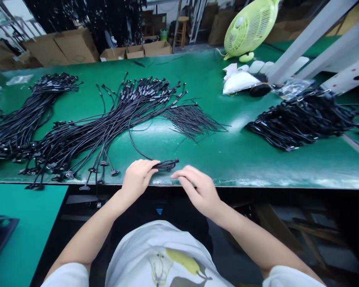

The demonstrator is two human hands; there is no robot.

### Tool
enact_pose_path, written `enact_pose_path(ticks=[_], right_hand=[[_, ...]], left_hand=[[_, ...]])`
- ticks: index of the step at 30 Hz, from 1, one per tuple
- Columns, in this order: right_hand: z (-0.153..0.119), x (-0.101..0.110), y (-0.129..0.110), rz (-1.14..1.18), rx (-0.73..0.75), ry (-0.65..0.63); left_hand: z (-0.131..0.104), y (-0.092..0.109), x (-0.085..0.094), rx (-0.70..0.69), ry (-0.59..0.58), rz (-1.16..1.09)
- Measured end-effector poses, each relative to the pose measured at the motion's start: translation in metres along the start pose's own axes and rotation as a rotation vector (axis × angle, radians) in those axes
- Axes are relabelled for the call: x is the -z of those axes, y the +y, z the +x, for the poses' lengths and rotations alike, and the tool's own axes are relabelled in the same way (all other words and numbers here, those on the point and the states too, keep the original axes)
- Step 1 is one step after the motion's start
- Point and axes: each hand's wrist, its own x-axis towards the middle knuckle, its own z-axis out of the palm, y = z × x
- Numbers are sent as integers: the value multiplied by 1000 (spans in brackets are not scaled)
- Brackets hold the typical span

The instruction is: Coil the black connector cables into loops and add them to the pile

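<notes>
A black cable (167,164), looped into a small coil, is pinched between the thumb and fingers of my left hand (138,176) near the bench's front edge. Just right of the coil, apart from it, my right hand (201,190) has its thumb and bent fingers drawn together; whatever may be between them is too small to tell. Behind my hands lies a wide bundle of loose black cables (119,115) with connectors at both ends. Thin black ties (194,119) are fanned out to the right of that bundle.
Another cable bundle (32,107) lies at far left. On the right is a pile of coiled black cables (305,117). A white plastic bag (239,81) and a green fan (251,28) stand behind. Cardboard boxes (74,46) sit beyond the green bench (272,171).
</notes>
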Motion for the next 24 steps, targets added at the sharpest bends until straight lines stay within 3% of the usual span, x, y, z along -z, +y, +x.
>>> enact_pose_path(ticks=[2,4,7,10,13,17,20,22,24], right_hand=[[0,4,0,-370,183,115],[5,4,7,-633,258,45],[11,7,24,-762,262,-40],[11,21,38,-730,203,93],[6,38,49,-699,112,260],[0,50,71,-743,16,338],[-1,66,96,-834,-113,329],[-3,91,114,-899,-210,322],[-4,129,128,-970,-292,357]], left_hand=[[4,3,-7,-22,-21,13],[9,8,-15,-57,-59,26],[18,14,-19,-132,-70,1],[24,13,-14,-170,73,-51],[26,7,-11,-95,202,-90],[22,-5,-21,-85,20,55],[15,-20,-31,-104,-22,279],[13,-34,-36,-108,-32,356],[13,-46,-40,-117,-24,351]])
